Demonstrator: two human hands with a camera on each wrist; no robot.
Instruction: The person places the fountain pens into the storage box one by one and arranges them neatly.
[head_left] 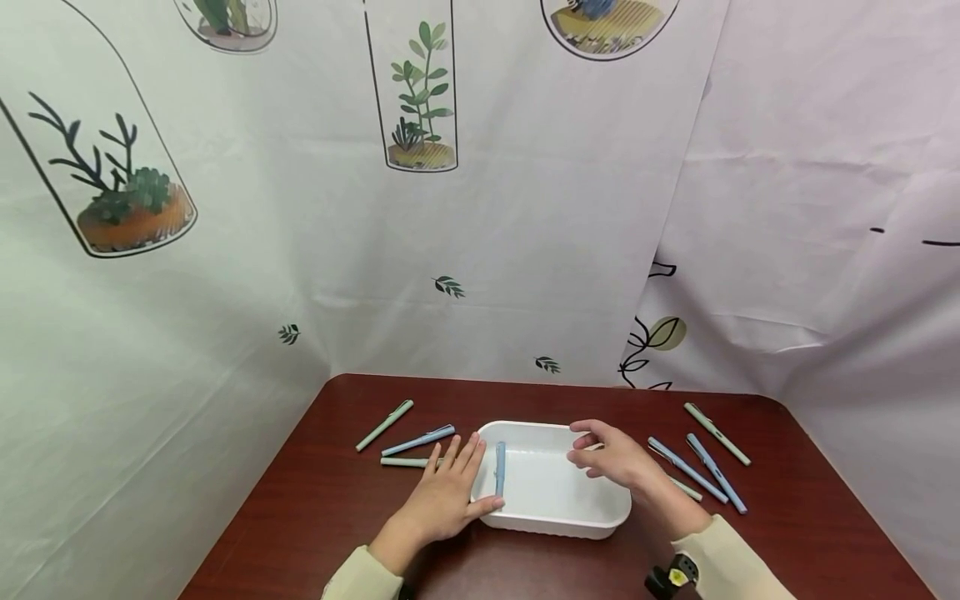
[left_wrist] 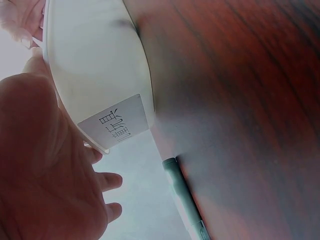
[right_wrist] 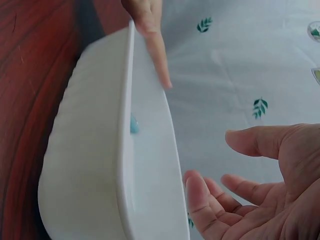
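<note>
A white plastic tray [head_left: 555, 523] stands on the table, and one light blue pen [head_left: 500, 468] lies inside it along the left end. My left hand [head_left: 447, 492] rests on the tray's left rim, fingers spread and straight, the thumb over the near left corner. In the left wrist view, the palm is beside the tray wall [left_wrist: 95, 55], near a green pen [left_wrist: 182, 195] on the table. My right hand [head_left: 611, 454] hovers over the tray's right end with loosely bent fingers. Nothing shows between its thumb and fingers [right_wrist: 200, 200] in the right wrist view.
Left of the tray lie a green pen [head_left: 385, 425], a blue pen [head_left: 418, 440] and another green pen partly behind my left hand. Several blue and green pens [head_left: 717, 433] lie on the right, one partly hidden by my right forearm. A patterned cloth [head_left: 480, 250] hangs behind the table.
</note>
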